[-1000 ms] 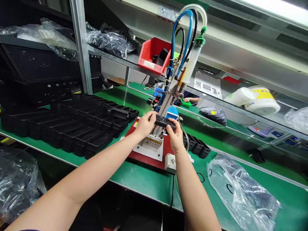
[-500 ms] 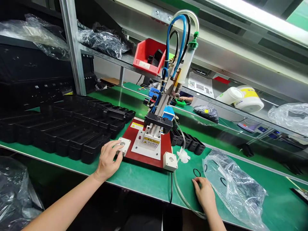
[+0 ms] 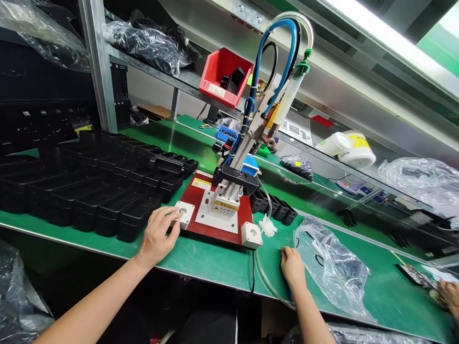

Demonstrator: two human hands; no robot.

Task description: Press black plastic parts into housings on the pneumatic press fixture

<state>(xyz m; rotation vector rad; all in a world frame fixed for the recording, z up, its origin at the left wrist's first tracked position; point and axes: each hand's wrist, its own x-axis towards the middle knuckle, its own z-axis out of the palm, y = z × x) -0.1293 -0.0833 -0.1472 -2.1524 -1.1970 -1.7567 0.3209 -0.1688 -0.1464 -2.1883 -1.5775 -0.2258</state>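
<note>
My left hand (image 3: 158, 236) rests on the left white button box (image 3: 186, 220), its fingers curved over the edge and the thumb apart. That box sits on the dark red base (image 3: 214, 232) of an upright dispensing press (image 3: 244, 148). A black ribbed part (image 3: 238, 177) lies across the press above its base. My right hand (image 3: 293, 268) is on the green bench with its fingertips closed together and pointing down; what they pinch is hidden. Beside it lies a clear plastic bag (image 3: 333, 267) with thin black rings (image 3: 319, 260). The right white button box (image 3: 252, 235) stands nearby.
Rows of black housings (image 3: 100, 200) fill the bench at left. More black housings (image 3: 274, 208) stand behind the press at right. A red bin (image 3: 225, 76) hangs above. At the right edge, another person's hand (image 3: 449, 292) is beside a dark board (image 3: 418, 277).
My right hand has moved forward and its fingers have closed where a loose black ring lay; that ring is now out of sight. My left hand stays at the button box. The view has shifted slightly.
</note>
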